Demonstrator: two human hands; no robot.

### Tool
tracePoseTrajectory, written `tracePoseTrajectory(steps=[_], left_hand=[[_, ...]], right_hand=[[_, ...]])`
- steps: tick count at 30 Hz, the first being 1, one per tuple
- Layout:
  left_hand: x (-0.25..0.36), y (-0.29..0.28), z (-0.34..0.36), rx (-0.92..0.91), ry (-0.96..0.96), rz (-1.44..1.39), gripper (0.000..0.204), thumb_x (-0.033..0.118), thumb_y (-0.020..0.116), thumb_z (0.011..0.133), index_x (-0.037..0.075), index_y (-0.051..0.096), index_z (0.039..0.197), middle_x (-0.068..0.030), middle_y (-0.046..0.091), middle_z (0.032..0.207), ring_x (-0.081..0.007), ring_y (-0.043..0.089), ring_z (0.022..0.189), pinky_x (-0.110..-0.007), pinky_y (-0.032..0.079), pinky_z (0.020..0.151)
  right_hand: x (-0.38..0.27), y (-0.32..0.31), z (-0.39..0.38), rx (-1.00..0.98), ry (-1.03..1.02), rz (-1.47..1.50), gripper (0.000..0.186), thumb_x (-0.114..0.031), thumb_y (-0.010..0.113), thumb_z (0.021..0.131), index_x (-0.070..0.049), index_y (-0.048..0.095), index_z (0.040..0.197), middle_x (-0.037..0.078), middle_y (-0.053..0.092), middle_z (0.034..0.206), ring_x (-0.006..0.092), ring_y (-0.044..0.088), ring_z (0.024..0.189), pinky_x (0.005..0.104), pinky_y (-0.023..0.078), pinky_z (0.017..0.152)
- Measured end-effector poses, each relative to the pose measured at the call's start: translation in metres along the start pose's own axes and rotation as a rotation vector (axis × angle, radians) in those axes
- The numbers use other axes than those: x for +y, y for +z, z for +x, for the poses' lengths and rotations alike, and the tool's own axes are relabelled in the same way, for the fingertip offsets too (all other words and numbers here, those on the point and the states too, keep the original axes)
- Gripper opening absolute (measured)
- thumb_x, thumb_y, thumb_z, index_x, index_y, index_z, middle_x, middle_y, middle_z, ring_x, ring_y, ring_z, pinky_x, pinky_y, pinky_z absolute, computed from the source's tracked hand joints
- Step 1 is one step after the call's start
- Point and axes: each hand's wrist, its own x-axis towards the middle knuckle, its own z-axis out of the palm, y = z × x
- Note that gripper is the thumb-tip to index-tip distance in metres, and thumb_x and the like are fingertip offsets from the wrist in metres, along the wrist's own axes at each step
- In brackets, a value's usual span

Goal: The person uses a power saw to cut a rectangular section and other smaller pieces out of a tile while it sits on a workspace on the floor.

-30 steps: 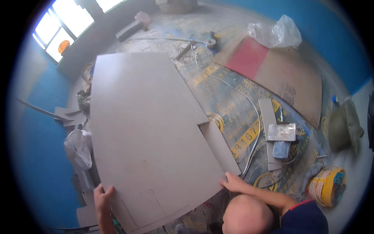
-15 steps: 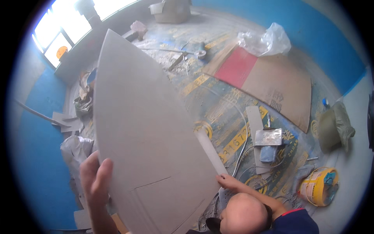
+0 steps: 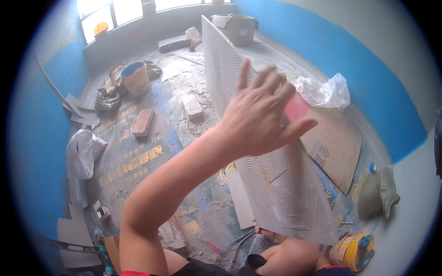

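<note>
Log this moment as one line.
left hand: flat on tilted large tile | right hand: at tile's lower edge | floor: brick, bucket

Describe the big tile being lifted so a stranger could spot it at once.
Start at the blue-walled room's littered floor, then look to the middle, where the left hand presses flat against a large pale tile stood up on edge. Unlike the flat brown cardboard sheet behind it, it is upright, and its visible face is ribbed with fine grooves.
</note>
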Motion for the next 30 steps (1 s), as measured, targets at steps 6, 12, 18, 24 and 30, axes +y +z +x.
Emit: tracePoseTrajectory(steps=[6, 12, 18, 24, 30], left_hand=[[-0.025, 0.027, 0.026, -0.495, 0.047, -0.451, 0.086, 0.087, 0.049, 0.077, 0.002, 0.063, 0.083, -0.0126, 0.058, 0.091, -0.0305, 0.054, 0.104, -0.05, 0.04, 0.1], [-0.013, 0.049, 0.072, -0.654, 0.16, -0.376, 0.078, 0.069, 0.075, 0.069, 0.0, 0.067, 0.106, -0.0188, 0.067, 0.105, -0.0382, 0.061, 0.105, -0.045, 0.048, 0.093], [-0.009, 0.048, 0.055, -0.712, 0.118, -0.353, 0.062, 0.051, 0.086, 0.064, 0.004, 0.072, 0.102, -0.0175, 0.071, 0.097, -0.0333, 0.067, 0.097, -0.045, 0.052, 0.085], [0.009, 0.047, 0.06, -0.777, 0.089, -0.295, 0.061, 0.047, 0.088, 0.061, 0.004, 0.071, 0.101, -0.0166, 0.07, 0.095, -0.0332, 0.066, 0.096, -0.045, 0.051, 0.084], [0.019, 0.06, 0.065, -0.753, 0.087, -0.297, 0.06, 0.043, 0.089, 0.059, 0.004, 0.07, 0.099, -0.0157, 0.069, 0.093, -0.0332, 0.065, 0.094, -0.044, 0.05, 0.084]], right_hand=[[0.014, -0.025, -0.021, 0.129, -0.002, 0.036, 0.041, -0.049, 0.055, 0.094, -0.009, 0.059, 0.104, 0.0, 0.058, 0.082, 0.012, 0.053, 0.074, 0.0311, 0.043, 0.066], [0.006, -0.045, -0.027, 0.225, -0.017, 0.097, 0.039, -0.047, 0.056, 0.094, -0.009, 0.059, 0.103, 0.001, 0.058, 0.082, 0.0125, 0.053, 0.074, 0.0315, 0.044, 0.066], [-0.017, -0.056, 0.018, 0.302, -0.069, 0.146, 0.037, -0.044, 0.056, 0.093, -0.008, 0.059, 0.102, 0.001, 0.059, 0.083, 0.0129, 0.054, 0.075, 0.032, 0.044, 0.067], [-0.088, -0.097, 0.041, 0.337, -0.178, 0.199, 0.035, -0.042, 0.056, 0.092, -0.008, 0.059, 0.101, 0.002, 0.059, 0.083, 0.0134, 0.055, 0.075, 0.0324, 0.045, 0.067], [-0.139, -0.137, 0.048, 0.403, -0.31, 0.306, 0.033, -0.039, 0.057, 0.092, -0.007, 0.059, 0.101, 0.002, 0.059, 0.083, 0.0138, 0.055, 0.075, 0.0329, 0.045, 0.068]])
